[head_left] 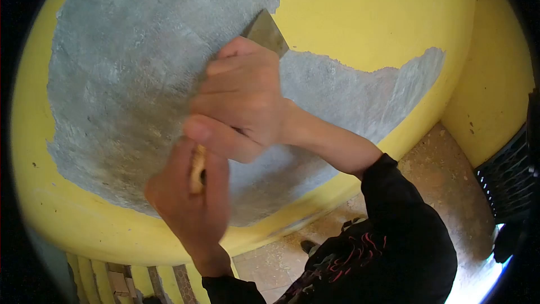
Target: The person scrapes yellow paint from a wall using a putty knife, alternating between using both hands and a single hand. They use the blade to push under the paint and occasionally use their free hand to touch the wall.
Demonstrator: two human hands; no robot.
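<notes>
A paint scraper (267, 35) with a flat metal blade lies against the wall, its edge at the border between yellow paint (371, 11) and bare grey plaster (129, 79). My right hand (239, 95) is closed around the scraper near the blade and hides most of the handle. Lower down, my left hand (191, 197) grips the rear end of the handle, where a bit of light wood shows between thumb and fingers. Both hands touch each other and look slightly blurred.
Yellow paint frames the grey patch on all sides, with ragged edges. Below the wall runs a tiled floor (270, 264). A black plastic crate (506, 169) stands at the right. Yellow slats (101, 278) show at the lower left.
</notes>
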